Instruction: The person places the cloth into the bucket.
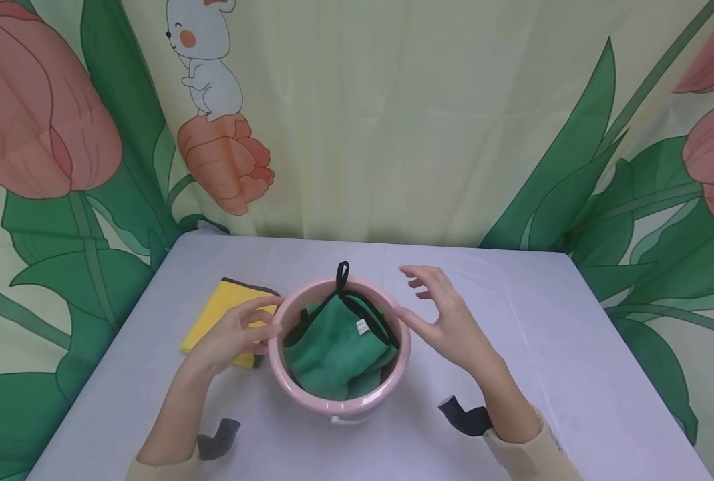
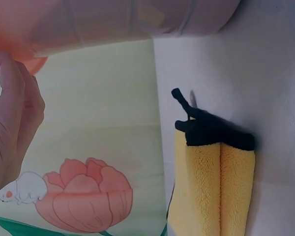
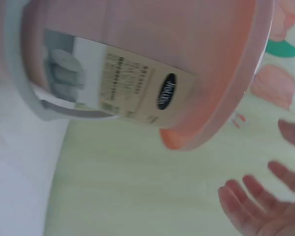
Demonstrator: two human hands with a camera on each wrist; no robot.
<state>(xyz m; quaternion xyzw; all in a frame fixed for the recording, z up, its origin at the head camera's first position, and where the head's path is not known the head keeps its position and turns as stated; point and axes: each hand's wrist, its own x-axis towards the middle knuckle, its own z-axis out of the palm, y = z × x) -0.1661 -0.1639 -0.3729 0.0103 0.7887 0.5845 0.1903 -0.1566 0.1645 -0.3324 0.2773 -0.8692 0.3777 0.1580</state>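
Presently, the L hand [image 1: 233, 337] is at the near-left rim w/ bent fingers and its thumb on the edge; whether it truly grips, I cannot tell; the R hand [image 1: 443, 317] is spread wide and holds nothing, its thumb close to the opposite rim, contact unclear; btwn them stands the pink plastic bucket [image 1: 347, 406], w/ a printed label [image 3: 142, 88] and a pale handle [image 3: 12, 59] hanging down; inside lies the green towel [image 1: 335, 347], its black hanging loop [image 1: 342, 274] sticking up at the far rim; the folded yellow towel [image 1: 212, 317] is on the white tablecloth [image 1: 513, 321], partly behind the L hand; in my judgement, the step is prob. steadying or positioning the loaded bucket; the next move calls for a level, two-sided hold, w/o dragging the yellow towel.
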